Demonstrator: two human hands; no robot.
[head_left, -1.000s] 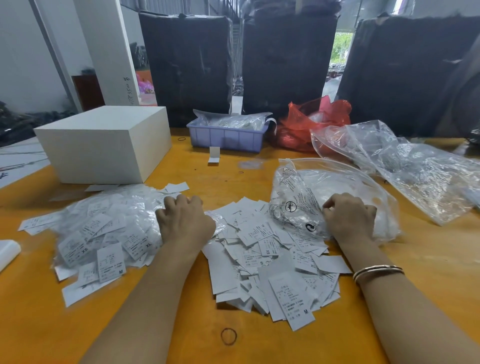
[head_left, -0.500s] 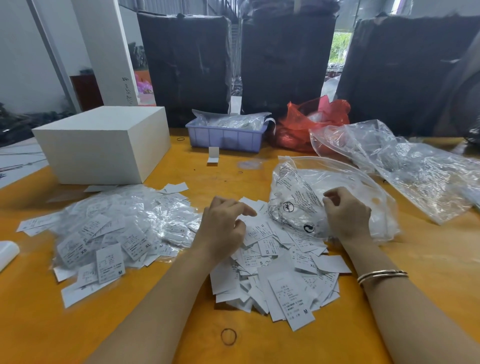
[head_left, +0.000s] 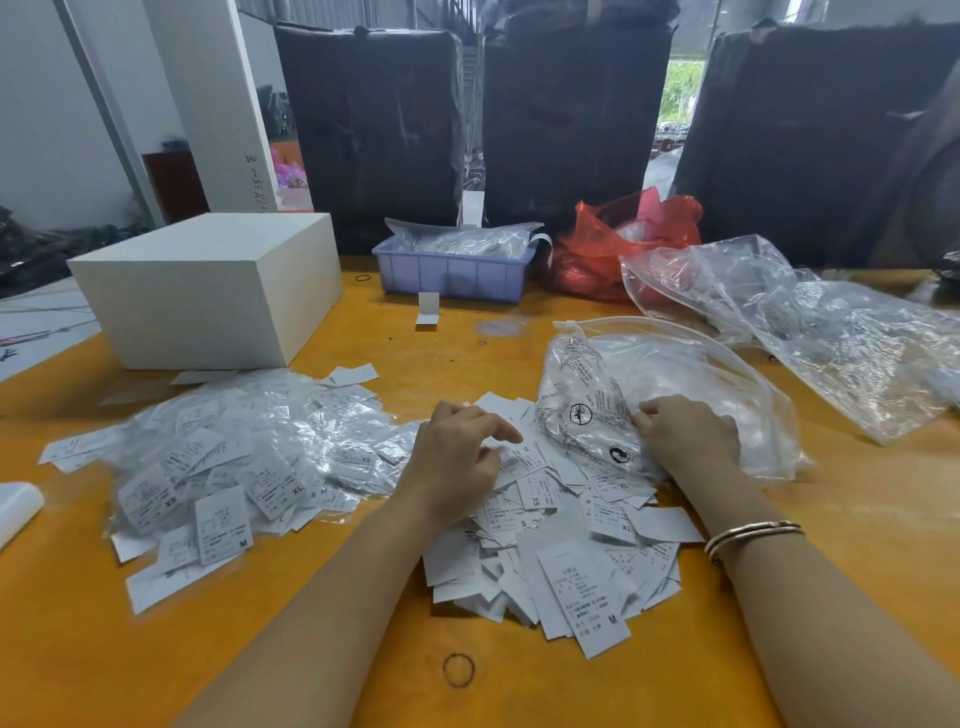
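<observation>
The left hand (head_left: 457, 462) is lying curled on the near-centre of the table, its thumb and forefinger pinching a small white paper tag (head_left: 511, 460) at the top of a loose pile of white printed size tags (head_left: 571, 561), which is spreading from under the wrist toward the table's near edge. Just to the right, the right hand (head_left: 685, 441) is clenching a fold of a crinkled clear plastic bag with black print (head_left: 587, 415); the bag is resting on the far right edge of that pile, and thin metal bangles (head_left: 753, 535) are circling the wrist. To the left of the left hand, a heap of tags sealed in small clear sleeves (head_left: 249, 447) is covering the orange-yellow wooden table (head_left: 363, 649). A black rubber band (head_left: 458, 670) is lying alone near the front edge. Farther back, a white rectangular box (head_left: 208, 291) is standing on the left, a lilac plastic tray (head_left: 452, 275) holding more clear packets is sitting in the middle, a red plastic bag (head_left: 623, 244) is slumping beside it, and large crumpled clear plastic sheets (head_left: 831, 332) are sprawling across the right. Behind the table, tall black wrapped bales (head_left: 374, 130) are standing side by side, with a white pillar (head_left: 208, 93) rising at the left.
</observation>
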